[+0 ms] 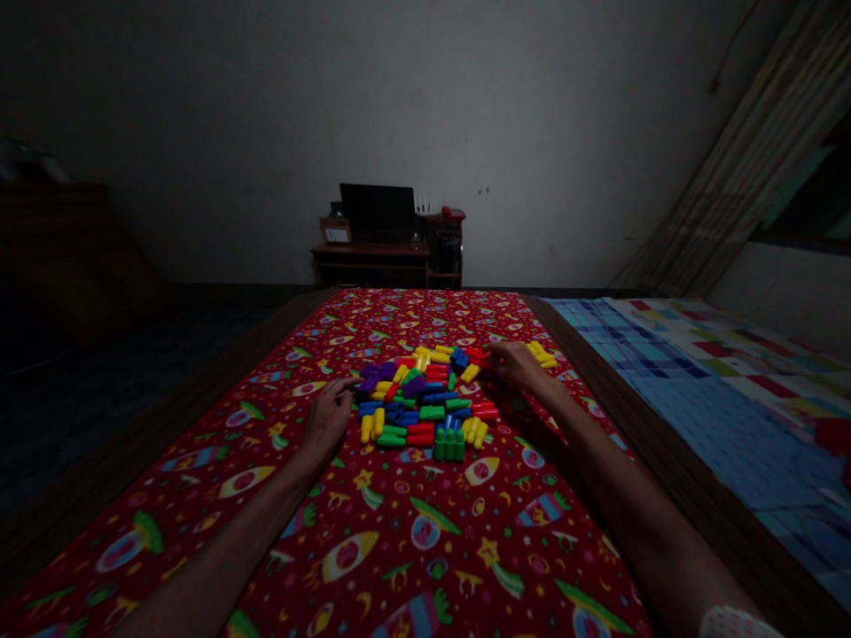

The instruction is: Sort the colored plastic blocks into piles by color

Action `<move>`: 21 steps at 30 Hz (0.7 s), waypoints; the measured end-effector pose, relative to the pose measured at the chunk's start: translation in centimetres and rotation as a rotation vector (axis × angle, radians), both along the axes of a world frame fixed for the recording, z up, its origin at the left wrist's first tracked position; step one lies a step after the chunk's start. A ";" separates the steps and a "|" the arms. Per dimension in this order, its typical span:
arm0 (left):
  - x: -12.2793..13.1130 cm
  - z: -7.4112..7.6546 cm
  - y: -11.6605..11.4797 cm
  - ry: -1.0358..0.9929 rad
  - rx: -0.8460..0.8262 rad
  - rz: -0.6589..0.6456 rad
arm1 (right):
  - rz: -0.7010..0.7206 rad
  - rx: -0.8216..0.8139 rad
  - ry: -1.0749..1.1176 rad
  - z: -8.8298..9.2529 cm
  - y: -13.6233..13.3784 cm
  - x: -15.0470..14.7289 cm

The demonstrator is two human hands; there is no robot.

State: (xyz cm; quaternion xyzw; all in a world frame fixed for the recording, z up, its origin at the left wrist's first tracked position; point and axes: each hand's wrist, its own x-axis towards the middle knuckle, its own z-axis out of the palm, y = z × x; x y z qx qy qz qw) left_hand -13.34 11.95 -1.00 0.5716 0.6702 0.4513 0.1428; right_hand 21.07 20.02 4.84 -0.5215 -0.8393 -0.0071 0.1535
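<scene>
A low heap of bullet-shaped plastic building blocks (432, 412) in red, yellow, green, blue and purple lies on a red patterned cloth (399, 496). My left hand (329, 412) is at the heap's left side, fingers stretched out to the purple blocks (378, 372); it holds nothing that I can see. At the far right of the heap, my right hand (515, 361) has its fingertips closed on a red block (477, 356). Yellow blocks (543, 356) lie just beyond that hand. Closest to me stands a green block (449, 445), upright.
A bed with a checked blue and patchwork cover (698, 399) is on the right. Against the far wall stands a small desk (372, 255) with a dark monitor (378, 211). A wooden cabinet (73, 257) is at left, and a curtain (737, 168) hangs at right.
</scene>
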 end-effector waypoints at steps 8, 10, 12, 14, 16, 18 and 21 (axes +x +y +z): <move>-0.3 -0.3 0.1 0.048 0.010 -0.036 | 0.109 -0.010 -0.159 -0.7 -1.8 -2.7; -0.3 -0.4 0.1 0.058 0.013 -0.032 | -0.033 0.046 -0.131 0.3 -1.4 -1.4; -0.4 -0.4 0.1 0.061 0.017 -0.026 | -0.208 0.087 -0.103 1.0 -0.8 0.3; -0.4 -0.4 0.1 0.062 0.027 -0.024 | -0.366 0.090 -0.072 1.2 0.0 2.3; -0.4 -0.4 0.2 0.067 0.030 -0.026 | -0.454 0.061 -0.020 0.9 0.9 4.4; -0.4 -0.3 0.1 0.073 0.021 -0.028 | -0.470 0.013 0.054 0.3 1.8 6.5; -0.3 0.0 0.0 0.079 0.001 -0.029 | -0.449 -0.115 0.147 -0.6 2.7 9.1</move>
